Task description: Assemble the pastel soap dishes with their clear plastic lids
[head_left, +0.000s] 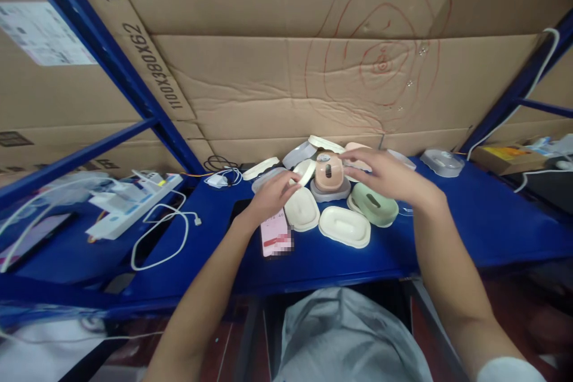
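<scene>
My left hand [270,196] reaches in over a phone with a pink screen [274,231], its thumb and index finger apart. Its fingertips come up to a tilted cream tray [305,172]. On the other side, my right hand [380,168] has its fingers stretched out and spread, the tips at the right edge of a peach-coloured case [329,175]. That case has a dark oval on its front and rests on a translucent grey tray [331,192]. Two cream oval trays [302,209] lie in front, beside a green case [374,205].
More pale trays and clear lids [299,154] lie behind, against the cardboard wall [250,77]. A clear container [442,162] stands farther right. White cables and a power strip [134,206] lie left on the blue table [201,256]. Blue frame bars [152,113] flank the workspace.
</scene>
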Action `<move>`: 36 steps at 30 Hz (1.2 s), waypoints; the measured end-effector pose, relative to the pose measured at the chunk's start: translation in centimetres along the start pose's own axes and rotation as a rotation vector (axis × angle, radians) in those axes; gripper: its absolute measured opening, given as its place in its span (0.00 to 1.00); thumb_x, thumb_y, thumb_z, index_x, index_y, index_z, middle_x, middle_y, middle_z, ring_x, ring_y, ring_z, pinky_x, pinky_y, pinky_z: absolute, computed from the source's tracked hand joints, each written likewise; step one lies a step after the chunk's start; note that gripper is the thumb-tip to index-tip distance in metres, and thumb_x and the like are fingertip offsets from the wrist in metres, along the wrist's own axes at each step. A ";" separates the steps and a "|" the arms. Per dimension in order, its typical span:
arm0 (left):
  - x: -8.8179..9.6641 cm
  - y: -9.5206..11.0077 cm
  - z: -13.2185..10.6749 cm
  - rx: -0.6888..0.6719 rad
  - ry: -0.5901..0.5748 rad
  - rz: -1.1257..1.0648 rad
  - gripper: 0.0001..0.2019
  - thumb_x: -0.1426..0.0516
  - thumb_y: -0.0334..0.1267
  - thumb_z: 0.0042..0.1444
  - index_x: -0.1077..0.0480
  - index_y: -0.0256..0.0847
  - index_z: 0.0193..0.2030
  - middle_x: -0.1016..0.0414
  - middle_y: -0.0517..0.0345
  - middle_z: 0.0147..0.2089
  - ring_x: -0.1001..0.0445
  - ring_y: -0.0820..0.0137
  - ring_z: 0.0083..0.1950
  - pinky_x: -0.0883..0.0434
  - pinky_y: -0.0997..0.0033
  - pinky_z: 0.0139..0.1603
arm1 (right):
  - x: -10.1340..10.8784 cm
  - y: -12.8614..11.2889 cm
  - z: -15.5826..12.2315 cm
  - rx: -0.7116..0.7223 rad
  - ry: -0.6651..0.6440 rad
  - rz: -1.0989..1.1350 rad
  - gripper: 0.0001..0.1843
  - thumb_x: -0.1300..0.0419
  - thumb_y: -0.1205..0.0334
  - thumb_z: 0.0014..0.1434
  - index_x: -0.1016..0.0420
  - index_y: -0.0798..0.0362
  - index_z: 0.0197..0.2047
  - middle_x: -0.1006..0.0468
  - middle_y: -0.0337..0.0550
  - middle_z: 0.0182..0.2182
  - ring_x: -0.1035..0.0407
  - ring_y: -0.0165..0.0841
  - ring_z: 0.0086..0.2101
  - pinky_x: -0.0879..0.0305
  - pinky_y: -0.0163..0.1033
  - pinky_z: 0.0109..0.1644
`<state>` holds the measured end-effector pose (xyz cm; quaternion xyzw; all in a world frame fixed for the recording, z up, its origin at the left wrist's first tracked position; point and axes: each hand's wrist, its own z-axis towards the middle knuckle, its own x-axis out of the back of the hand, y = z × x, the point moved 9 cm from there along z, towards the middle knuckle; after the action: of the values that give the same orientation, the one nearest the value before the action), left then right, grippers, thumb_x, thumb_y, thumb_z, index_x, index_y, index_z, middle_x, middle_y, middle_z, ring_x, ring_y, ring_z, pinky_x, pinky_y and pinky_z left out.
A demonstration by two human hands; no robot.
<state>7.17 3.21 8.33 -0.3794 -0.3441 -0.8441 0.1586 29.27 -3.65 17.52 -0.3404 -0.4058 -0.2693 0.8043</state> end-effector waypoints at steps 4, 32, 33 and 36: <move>-2.7 2.0 -0.6 -0.079 -0.118 0.159 0.08 0.43 0.42 0.72 0.25 0.43 0.48 0.20 0.53 0.51 0.22 0.60 0.48 0.29 0.61 0.52 | -2.3 0.3 -8.3 -0.013 0.082 -0.100 0.19 0.44 0.53 0.76 0.25 0.45 0.65 0.22 0.49 0.63 0.29 0.47 0.63 0.33 0.55 0.68; -6.1 3.6 -1.4 -0.204 -0.238 0.397 0.11 0.49 0.30 0.71 0.30 0.41 0.37 0.29 0.58 0.36 0.29 0.67 0.36 0.36 0.68 0.36 | -8.7 0.5 -13.8 0.096 0.259 -0.154 0.20 0.42 0.71 0.73 0.28 0.48 0.65 0.17 0.48 0.58 0.22 0.40 0.56 0.35 0.50 0.59; -6.3 3.8 -1.5 -0.214 -0.246 0.385 0.11 0.49 0.31 0.72 0.30 0.42 0.38 0.28 0.58 0.37 0.29 0.67 0.37 0.35 0.68 0.37 | -9.1 0.0 -13.9 0.116 0.233 -0.165 0.20 0.43 0.71 0.73 0.28 0.49 0.65 0.17 0.49 0.59 0.22 0.40 0.56 0.37 0.50 0.59; -6.8 4.5 -1.6 -0.237 -0.261 0.343 0.10 0.49 0.34 0.74 0.29 0.42 0.42 0.27 0.57 0.40 0.27 0.67 0.39 0.33 0.68 0.40 | -10.0 -0.9 -13.9 0.172 0.177 -0.180 0.20 0.44 0.72 0.73 0.27 0.50 0.65 0.17 0.49 0.59 0.23 0.40 0.57 0.39 0.51 0.62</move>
<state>13.16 -1.09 4.56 -0.5539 -0.1907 -0.7832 0.2082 29.91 -13.31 3.38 -0.2075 -0.3836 -0.3336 0.8358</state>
